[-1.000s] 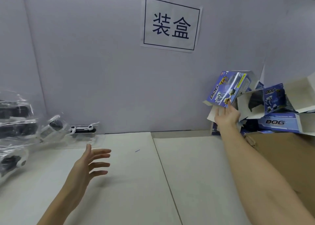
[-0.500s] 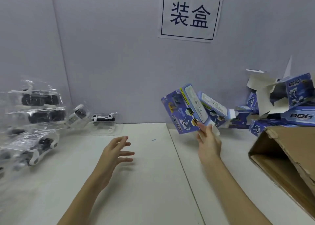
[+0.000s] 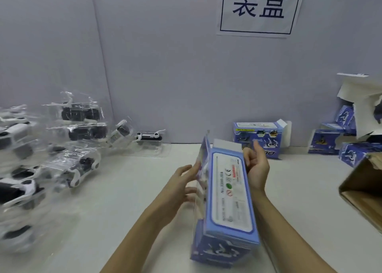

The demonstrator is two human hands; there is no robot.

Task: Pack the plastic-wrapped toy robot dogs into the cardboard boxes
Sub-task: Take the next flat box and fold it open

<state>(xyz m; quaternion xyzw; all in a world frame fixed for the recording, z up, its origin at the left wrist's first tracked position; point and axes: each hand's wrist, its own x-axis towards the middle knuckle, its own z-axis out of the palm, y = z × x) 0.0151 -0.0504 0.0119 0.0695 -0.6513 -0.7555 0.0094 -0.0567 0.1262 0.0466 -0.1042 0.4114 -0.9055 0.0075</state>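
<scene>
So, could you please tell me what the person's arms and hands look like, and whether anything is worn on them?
Both forearms are bare as far as the frame shows: no sleeves, gloves, watch or bracelet appear. The left hand and the right hand show no rings or markings, though motion blur softens the fingers.

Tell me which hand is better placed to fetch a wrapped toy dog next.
Probably the left hand: the wrapped dogs lie on its side, and it only touches the blue box, which the right hand grips.
</scene>
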